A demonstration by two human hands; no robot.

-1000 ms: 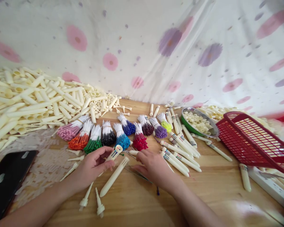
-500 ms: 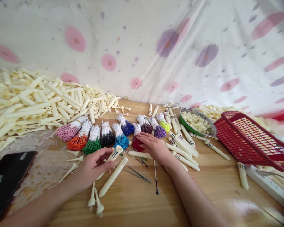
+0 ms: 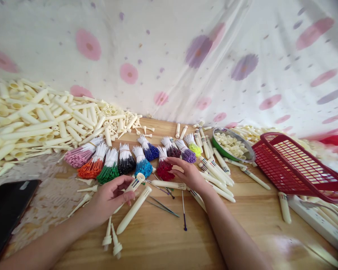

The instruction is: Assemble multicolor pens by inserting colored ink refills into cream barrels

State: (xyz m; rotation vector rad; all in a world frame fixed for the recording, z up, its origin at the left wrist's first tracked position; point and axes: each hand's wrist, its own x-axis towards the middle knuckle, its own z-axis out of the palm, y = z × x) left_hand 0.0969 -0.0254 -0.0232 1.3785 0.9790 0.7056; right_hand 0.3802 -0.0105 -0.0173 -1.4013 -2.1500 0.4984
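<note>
My left hand point(image 3: 111, 197) is closed around a cream multicolour pen barrel point(image 3: 136, 182) whose slotted end tilts up to the right; coloured pieces show in its slots. My right hand point(image 3: 190, 177) reaches to the dark red bundle of pen refills point(image 3: 163, 170), fingers apart, with nothing visible between them. Below it lie another pen barrel point(image 3: 169, 184), a loose purple-tipped refill point(image 3: 184, 212) and tweezers point(image 3: 163, 207). A slotted barrel point(image 3: 134, 210) rests just right of my left hand. Two cream cone tips point(image 3: 116, 245) lie below that hand.
Refill bundles, among them green point(image 3: 108, 172) and black point(image 3: 126, 163), stand in rows. Left are heaped cream barrels point(image 3: 30, 123) and a black phone point(image 3: 9, 213). Right are assembled pens point(image 3: 215, 170), a green-sided bowl point(image 3: 232, 144), a red basket point(image 3: 298, 168) and a power strip point(image 3: 318, 221).
My right hand has lifted and drawn back slightly to the right from the dark red bundle, uncovering more of it. My left hand keeps its hold on the barrel.
</note>
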